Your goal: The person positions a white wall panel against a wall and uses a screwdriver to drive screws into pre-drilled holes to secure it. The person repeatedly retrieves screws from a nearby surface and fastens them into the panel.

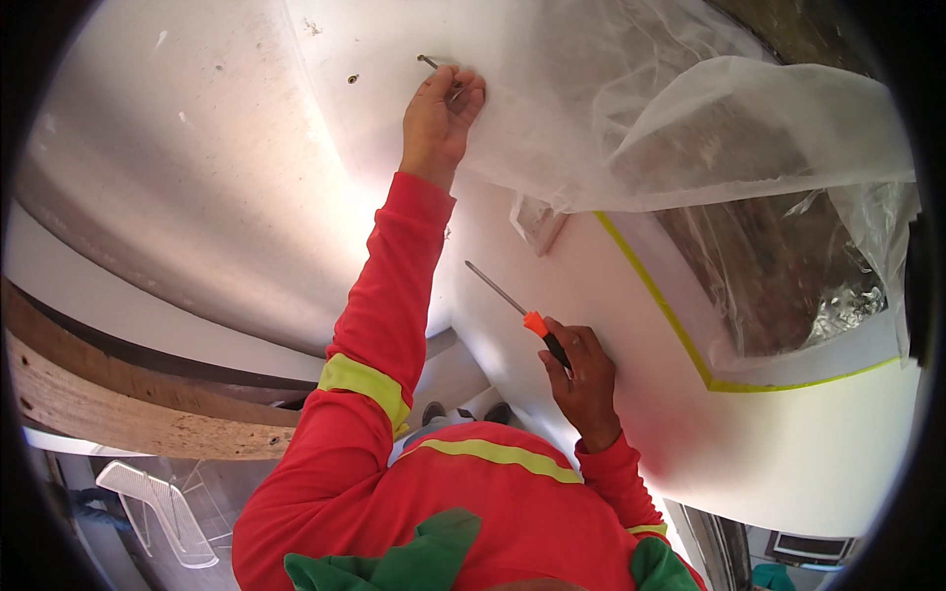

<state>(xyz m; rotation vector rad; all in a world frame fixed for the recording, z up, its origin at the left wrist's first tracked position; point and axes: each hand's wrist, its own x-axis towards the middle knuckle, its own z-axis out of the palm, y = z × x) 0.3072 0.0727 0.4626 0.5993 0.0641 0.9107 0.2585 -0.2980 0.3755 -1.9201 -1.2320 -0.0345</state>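
My left hand [439, 123] reaches up to the white wall with its fingers pinched around a small screw [428, 62]. The screw's dark end shows beyond my fingertips; whether it sits in the wall I cannot tell. To its left, a small brass-coloured fitting or hole [353, 79] marks the wall. My right hand [583, 379], lower and to the right, grips a screwdriver [534, 323] by its orange and black handle. The long metal shaft points up and left, apart from the left hand.
Thin plastic sheeting [739, 128] hangs at the upper right over a window-like opening edged with yellow tape [655, 300]. A small white wall box [537, 222] sits between my hands. At left a wooden plank [148, 399] runs across, above a white chair [163, 507].
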